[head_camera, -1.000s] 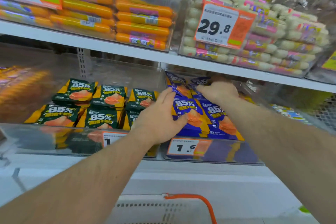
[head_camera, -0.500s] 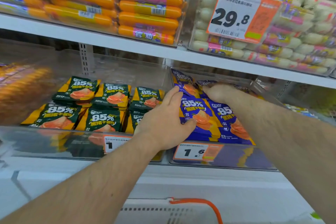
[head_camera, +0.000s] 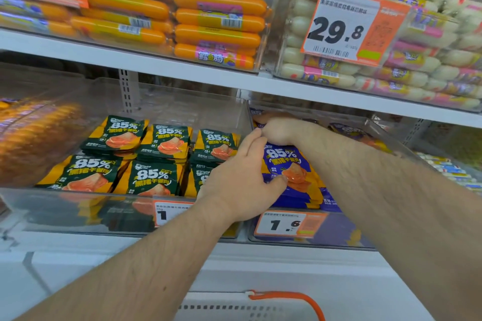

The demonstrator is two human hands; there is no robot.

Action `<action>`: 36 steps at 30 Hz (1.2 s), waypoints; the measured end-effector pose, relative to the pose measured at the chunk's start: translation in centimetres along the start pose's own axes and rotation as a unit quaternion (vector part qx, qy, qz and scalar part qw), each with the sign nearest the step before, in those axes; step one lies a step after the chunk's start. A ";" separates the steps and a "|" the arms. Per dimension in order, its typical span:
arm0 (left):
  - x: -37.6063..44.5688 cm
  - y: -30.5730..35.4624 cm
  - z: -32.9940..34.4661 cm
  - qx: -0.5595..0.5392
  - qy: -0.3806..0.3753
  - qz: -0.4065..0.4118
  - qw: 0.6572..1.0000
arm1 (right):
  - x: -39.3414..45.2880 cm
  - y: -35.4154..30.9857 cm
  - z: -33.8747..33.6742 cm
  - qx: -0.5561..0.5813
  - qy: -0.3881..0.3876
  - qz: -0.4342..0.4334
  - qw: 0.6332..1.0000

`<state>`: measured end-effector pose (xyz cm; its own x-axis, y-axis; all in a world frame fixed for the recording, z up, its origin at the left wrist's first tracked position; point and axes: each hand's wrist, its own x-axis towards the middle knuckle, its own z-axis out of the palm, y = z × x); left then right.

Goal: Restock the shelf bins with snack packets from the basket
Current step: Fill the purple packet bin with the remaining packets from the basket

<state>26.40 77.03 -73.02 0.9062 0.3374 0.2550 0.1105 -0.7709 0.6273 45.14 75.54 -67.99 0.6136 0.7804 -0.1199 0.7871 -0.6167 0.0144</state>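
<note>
Now I settle blue snack packets in the right bin: left hand flat, thumb pressing; right hand far back, grip unclear. Next, I fetch more from the basket.

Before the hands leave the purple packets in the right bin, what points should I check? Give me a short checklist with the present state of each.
1. Front purple packets lie flat and face up inside the right bin: ok.
2. Left hand steadies that stack, thumb on the top packet: ok.
3. Right hand has let go of the rear packets: cannot tell, its fingers are hidden.
4. Rear purple row is tidy: cannot tell, the right forearm covers it.
5. Green packets in the neighbouring bin are undisturbed, in neat rows: ok.
6. Basket has more packets to restock: cannot tell, only its rim and orange handle show.
</note>
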 end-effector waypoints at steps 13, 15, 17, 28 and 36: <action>0.1 0.0 0.0 0.017 0.004 -0.005 1.000 | -1.4 3.4 -0.5 0.041 0.089 0.050 0.994; 0.2 0.0 0.1 0.017 0.003 -0.004 1.000 | -1.9 5.8 0.0 0.004 0.054 0.102 0.993; 0.2 0.0 0.2 0.024 0.004 -0.001 1.000 | -2.4 7.4 0.6 -0.017 0.015 0.128 0.991; 0.1 0.1 0.1 0.042 0.016 -0.007 0.999 | -6.1 6.2 -1.0 0.048 0.089 0.136 0.986; 0.0 0.4 0.1 0.054 0.020 -0.010 0.998 | -14.9 5.0 2.5 0.100 0.065 0.116 0.986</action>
<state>26.47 76.74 -72.83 0.8868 0.3730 0.2731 0.1740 -0.8167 0.5502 39.77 60.58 -68.59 0.7887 0.6148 -0.0089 0.6045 -0.7780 -0.1714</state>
